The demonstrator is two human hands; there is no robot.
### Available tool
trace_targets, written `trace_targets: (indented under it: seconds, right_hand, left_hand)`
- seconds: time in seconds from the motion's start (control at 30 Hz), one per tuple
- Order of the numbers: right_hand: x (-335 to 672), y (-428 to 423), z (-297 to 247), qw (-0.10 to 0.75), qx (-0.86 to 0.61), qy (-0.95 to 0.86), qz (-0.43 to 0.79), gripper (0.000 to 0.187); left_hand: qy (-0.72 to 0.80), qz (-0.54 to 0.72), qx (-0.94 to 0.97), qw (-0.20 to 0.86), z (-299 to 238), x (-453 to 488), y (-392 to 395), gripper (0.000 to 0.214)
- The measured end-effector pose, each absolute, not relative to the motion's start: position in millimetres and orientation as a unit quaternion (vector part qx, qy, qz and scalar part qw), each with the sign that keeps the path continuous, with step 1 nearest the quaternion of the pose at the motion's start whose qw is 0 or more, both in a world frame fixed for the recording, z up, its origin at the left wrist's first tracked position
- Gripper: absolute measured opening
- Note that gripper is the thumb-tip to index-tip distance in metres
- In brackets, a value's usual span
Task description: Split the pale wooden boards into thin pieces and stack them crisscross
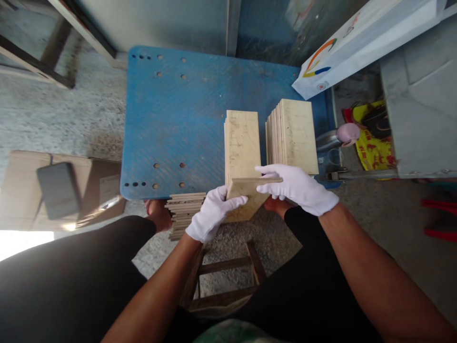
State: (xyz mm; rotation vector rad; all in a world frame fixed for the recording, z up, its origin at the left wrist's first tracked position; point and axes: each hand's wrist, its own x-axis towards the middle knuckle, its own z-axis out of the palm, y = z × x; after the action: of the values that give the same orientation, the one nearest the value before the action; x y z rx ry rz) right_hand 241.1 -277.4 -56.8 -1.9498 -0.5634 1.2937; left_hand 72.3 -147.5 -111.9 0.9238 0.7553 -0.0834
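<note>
Both of my hands wear white gloves. My left hand [214, 212] is closed on the left end of a thin wooden board [254, 202], its thumb lying over the near face. At the board's right end, my right hand [300, 190] grips the upper edge, with fingers on either side of it. The board is tilted, just in front of a stack of similar boards [243, 143] on the blue platform [171, 124]. To the right stands a second board stack [300, 136], slightly fanned on its left side. Whether I hold one board or more is hard to tell.
Another pile of boards [183, 216] sits low, left of my left hand. A phone-like dark slab [59, 190] lies on a cardboard box [21, 190]. A white paper bag [367, 43], a pink-topped bottle [348, 134] and a grey surface [424, 109] are at right; a wooden stool [224, 265] is below.
</note>
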Motion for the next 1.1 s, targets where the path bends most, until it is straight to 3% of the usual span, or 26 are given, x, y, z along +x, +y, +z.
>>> trace_targets:
  seconds: [0.17,0.3,0.5,0.87,1.1]
  right_hand:
    - [244.4,-288.3,-59.8,0.224,-0.770,-0.271,0.533,0.034]
    - [235.4,-290.7,-70.1,0.122,-0.797,-0.345,0.481,0.019]
    - [208.1,-289.9,-93.3,0.021,-0.804,-0.439,0.401,0.025]
    - [177.8,-294.4,-138.0,-0.021,-0.813,-0.435,0.386,0.025]
    - [173.1,-296.2,-141.6,-0.043,-0.836,-0.389,0.384,0.023]
  left_hand:
    - [0.348,-0.080,0.451,0.818,-131.9,65.1,-166.9,0.041]
    - [0.343,-0.090,0.505,0.787,-151.5,57.0,-173.0,0.038]
    - [0.336,-0.085,0.613,0.710,-169.9,47.4,-173.8,0.022]
    - [0.327,-0.039,0.781,0.531,-178.0,42.0,-167.3,0.030]
    - [0.299,-0.103,0.830,0.459,-188.2,35.9,-170.7,0.010]
